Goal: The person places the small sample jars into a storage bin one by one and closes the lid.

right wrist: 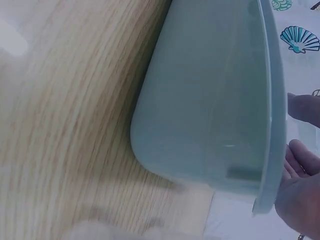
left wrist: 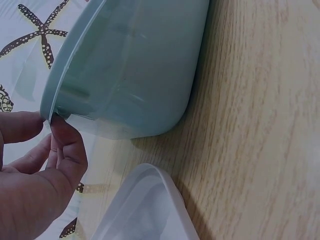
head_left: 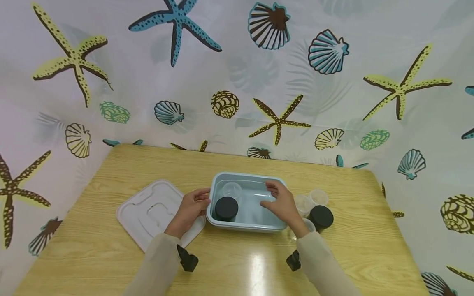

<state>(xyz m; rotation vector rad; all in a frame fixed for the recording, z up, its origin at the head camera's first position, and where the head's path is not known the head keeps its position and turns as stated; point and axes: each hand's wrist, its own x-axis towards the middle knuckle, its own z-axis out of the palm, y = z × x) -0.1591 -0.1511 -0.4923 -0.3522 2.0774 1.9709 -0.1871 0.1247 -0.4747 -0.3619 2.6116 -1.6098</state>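
A light blue plastic bin [head_left: 255,224] stands on the table. Inside its left part are a black round-topped container [head_left: 226,208] and a small clear cup [head_left: 232,190]. My left hand [head_left: 190,209] is at the bin's left end; in the left wrist view, its thumb and index finger pinch the rim [left wrist: 49,95]. Over the right part of the bin is my right hand [head_left: 281,202], thumb and fingers apart with nothing between them. In the right wrist view the bin's wall [right wrist: 200,110] hides part of that hand [right wrist: 302,190].
Left of the bin lies a white lid [head_left: 137,211], partly behind my left hand and sleeve. To the right stand several clear cups [head_left: 318,197] and another black round-topped container [head_left: 321,217]. A shell-patterned cloth [head_left: 207,135] hangs behind the wooden table [head_left: 370,246].
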